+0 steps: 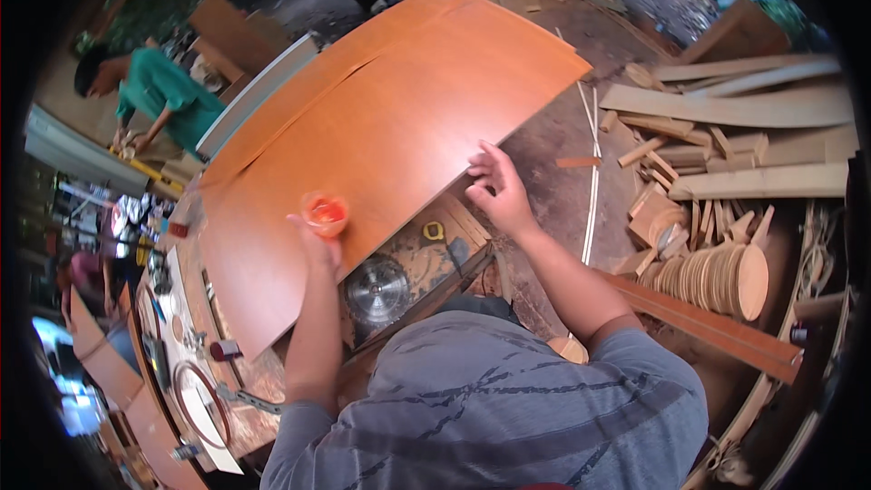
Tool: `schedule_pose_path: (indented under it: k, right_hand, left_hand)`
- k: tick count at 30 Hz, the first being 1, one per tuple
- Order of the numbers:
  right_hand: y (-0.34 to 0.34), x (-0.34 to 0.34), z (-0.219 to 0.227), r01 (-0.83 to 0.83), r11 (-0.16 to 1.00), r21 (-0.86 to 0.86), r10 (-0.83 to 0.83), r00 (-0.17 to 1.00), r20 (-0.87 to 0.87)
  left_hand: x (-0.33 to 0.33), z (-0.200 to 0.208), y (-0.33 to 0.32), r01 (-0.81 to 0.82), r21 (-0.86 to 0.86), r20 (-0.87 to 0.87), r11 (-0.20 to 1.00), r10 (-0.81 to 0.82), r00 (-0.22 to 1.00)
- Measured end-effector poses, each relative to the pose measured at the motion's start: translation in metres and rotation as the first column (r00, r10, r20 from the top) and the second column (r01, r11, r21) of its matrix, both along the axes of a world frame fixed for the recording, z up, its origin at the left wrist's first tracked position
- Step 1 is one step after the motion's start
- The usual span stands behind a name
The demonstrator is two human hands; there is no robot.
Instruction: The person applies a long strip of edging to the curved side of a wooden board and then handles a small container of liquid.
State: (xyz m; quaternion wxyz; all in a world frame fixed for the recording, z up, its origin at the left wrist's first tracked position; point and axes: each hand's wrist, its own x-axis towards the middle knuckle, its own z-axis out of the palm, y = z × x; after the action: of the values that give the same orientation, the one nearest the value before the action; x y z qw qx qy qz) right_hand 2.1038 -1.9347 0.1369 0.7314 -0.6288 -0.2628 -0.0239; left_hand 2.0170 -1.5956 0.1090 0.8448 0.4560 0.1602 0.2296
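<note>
My left hand (320,250) is closed round a small clear cup (326,214) with bright orange-red contents. I hold it over a large orange-brown wooden panel (390,118), which lies slantwise in front of me. Near the panel's right edge, my right hand (497,183) has its fingers loosely bent and apart, with nothing visible in them. Whether its fingertips touch the panel I cannot tell. Below the panel's near edge are a round saw blade (376,290) and a yellow tape measure (434,231) on the worktable.
Wood offcuts (689,141) and a row of round wooden discs (717,281) are heaped at the right. A long brown board (708,327) lies beside my right elbow. Tools and a dark red jar (225,350) sit at the left. A person in green (168,95) bends over work at the far left.
</note>
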Motion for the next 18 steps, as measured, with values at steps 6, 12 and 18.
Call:
schedule_pose_path:
  k: [6, 12, 18]
  right_hand:
    - [-0.062, 0.053, -0.078, 0.429, 0.887, 0.172, -0.364, 0.877, -0.313]
    - [-0.081, 0.128, -0.102, 0.597, 0.772, 0.219, -0.462, 0.764, -0.451]
    - [-0.07, 0.166, -0.117, 0.6, 0.758, 0.255, -0.454, 0.767, -0.454]
  left_hand:
    - [0.001, 0.005, 0.027, 0.293, -0.045, -0.162, 0.955, -0.296, 0.941]
    - [-0.001, 0.005, 0.011, 0.2, 0.1, -0.249, 0.975, -0.17, 0.953]
    - [-0.001, -0.033, 0.043, -0.103, 0.181, -0.182, 0.978, 0.136, 0.974]
